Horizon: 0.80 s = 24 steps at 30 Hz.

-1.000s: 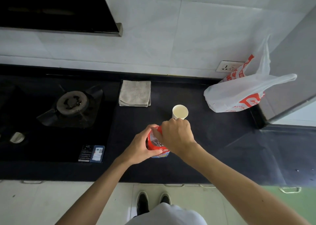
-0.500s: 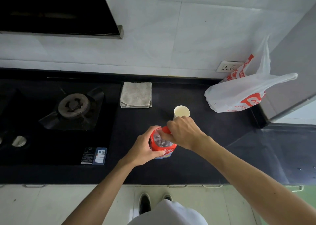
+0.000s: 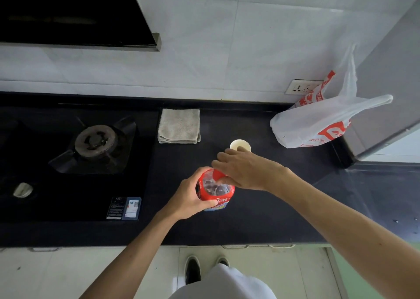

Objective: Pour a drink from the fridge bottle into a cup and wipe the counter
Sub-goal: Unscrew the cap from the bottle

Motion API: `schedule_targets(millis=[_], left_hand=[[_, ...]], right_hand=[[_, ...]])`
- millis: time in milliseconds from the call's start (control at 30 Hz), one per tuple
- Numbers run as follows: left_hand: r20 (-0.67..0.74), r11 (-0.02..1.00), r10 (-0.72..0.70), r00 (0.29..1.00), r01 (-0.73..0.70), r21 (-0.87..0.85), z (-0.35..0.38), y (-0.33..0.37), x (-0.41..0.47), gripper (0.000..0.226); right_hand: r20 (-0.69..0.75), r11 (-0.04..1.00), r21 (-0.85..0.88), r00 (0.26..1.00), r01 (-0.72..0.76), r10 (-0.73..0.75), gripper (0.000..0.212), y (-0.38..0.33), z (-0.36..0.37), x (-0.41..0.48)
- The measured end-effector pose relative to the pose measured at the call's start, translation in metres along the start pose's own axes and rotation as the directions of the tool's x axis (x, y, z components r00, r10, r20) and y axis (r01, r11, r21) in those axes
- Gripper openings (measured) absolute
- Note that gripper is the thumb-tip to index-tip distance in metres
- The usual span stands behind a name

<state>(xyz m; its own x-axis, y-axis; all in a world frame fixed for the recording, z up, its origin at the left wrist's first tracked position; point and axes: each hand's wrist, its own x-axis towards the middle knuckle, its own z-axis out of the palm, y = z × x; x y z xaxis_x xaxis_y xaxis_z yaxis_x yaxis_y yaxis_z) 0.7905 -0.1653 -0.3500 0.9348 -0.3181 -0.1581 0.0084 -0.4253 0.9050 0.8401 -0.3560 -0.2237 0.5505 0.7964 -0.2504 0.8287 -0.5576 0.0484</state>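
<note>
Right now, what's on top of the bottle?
A red cap, pinched by the right hand, which hides most of it. The left hand grips the bottle.

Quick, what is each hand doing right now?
Left hand: closed, gripping the bottle.
Right hand: closed, pinching the bottle's red cap.

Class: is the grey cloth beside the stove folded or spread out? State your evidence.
Folded. The grey cloth lies as a compact rectangle on the black counter, with stacked layer edges showing along its near side.
</note>
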Motion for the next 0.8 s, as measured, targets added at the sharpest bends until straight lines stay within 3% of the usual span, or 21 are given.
schedule_targets(millis=[133,233,400,567,700,800], left_hand=[[-0.006,1.0,-0.004,1.0,0.004,-0.009,0.0,-0.002,-0.001,0.085],[-0.001,1.0,0.01,1.0,-0.01,-0.005,-0.001,0.0,-0.001,0.084],[0.002,1.0,0.01,1.0,-0.01,-0.007,-0.002,0.003,-0.001,0.08],[0.01,1.0,-0.012,1.0,0.012,-0.005,-0.001,0.001,0.0,0.082],[0.011,1.0,-0.028,1.0,0.028,-0.007,-0.001,-0.003,0.001,0.079],[0.012,1.0,-0.026,1.0,0.026,0.008,-0.001,-0.002,0.0,0.079]], right_hand=[[0.058,0.999,0.043,0.998,0.032,-0.035,0.055,-0.002,-0.011,-0.002],[-0.056,0.989,0.145,0.998,-0.015,0.023,0.04,-0.008,-0.006,-0.005],[-0.188,0.987,0.115,0.973,-0.115,0.135,0.038,-0.018,0.01,0.002],[-0.296,0.996,0.094,0.955,-0.005,0.033,0.03,-0.016,0.012,-0.001],[-0.169,0.998,0.018,0.984,0.067,-0.063,0.054,-0.011,0.005,-0.003],[-0.148,0.993,0.037,0.983,0.111,-0.104,0.056,-0.009,-0.002,-0.004]])
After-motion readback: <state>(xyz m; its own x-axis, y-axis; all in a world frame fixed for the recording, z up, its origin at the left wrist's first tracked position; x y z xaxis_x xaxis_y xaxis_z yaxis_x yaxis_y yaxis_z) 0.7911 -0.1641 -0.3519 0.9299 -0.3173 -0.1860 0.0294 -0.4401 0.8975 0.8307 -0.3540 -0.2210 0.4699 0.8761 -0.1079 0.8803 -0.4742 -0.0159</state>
